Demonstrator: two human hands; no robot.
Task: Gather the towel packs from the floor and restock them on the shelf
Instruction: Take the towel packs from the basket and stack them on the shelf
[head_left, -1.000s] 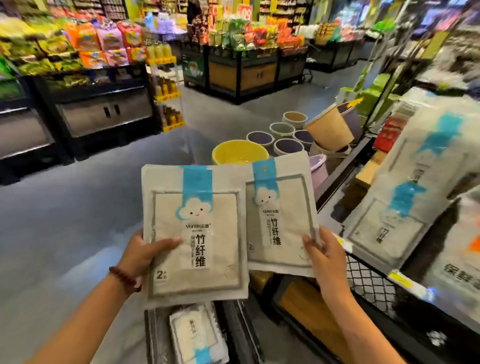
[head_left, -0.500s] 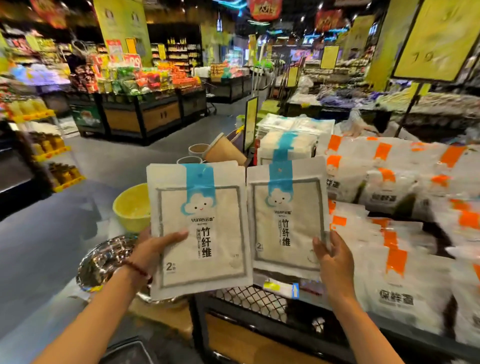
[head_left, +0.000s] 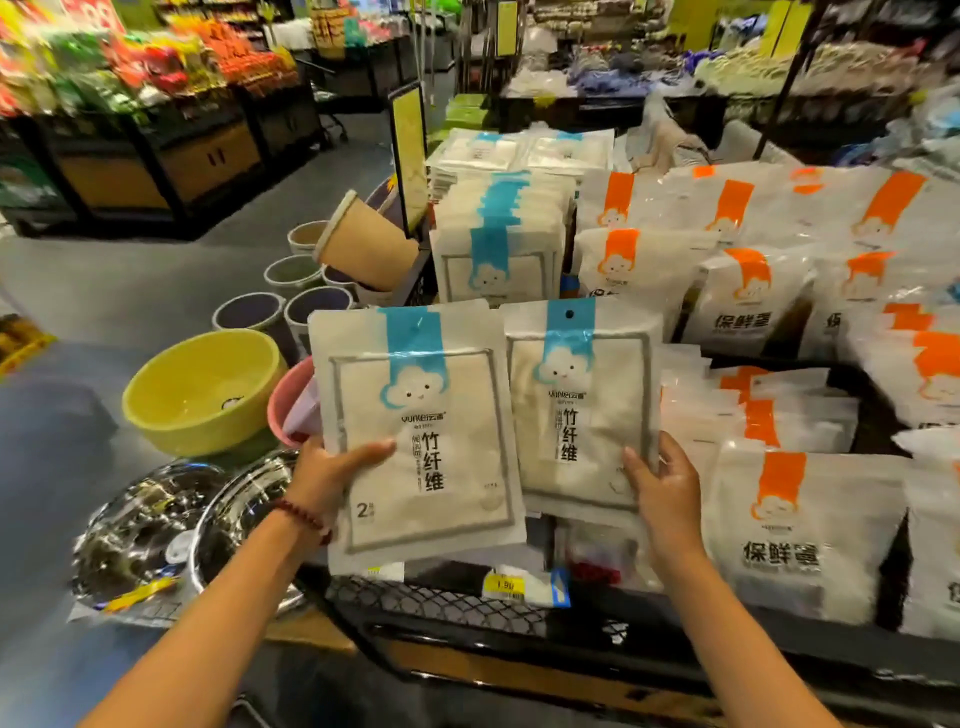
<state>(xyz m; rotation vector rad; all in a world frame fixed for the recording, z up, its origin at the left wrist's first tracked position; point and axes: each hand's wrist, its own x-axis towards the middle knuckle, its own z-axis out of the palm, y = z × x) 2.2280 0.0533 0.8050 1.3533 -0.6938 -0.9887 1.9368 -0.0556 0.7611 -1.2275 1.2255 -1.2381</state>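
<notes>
Beside the yellow basin (head_left: 202, 389), my left hand (head_left: 332, 467) gripped one towel pack (head_left: 415, 436) upright, long axis vertical. My right hand (head_left: 665, 483) gripped a second pack (head_left: 576, 405) just beside it. Their matching blue-banded stack (head_left: 498, 249) stood on the shelf (head_left: 441, 603) straight ahead, beyond and between both hands. Orange-banded packs (head_left: 779, 519) filled the shelf rightward.

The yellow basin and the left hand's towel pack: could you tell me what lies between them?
A pink basin, partly hidden behind the left towel pack, as the head view shows.
</notes>
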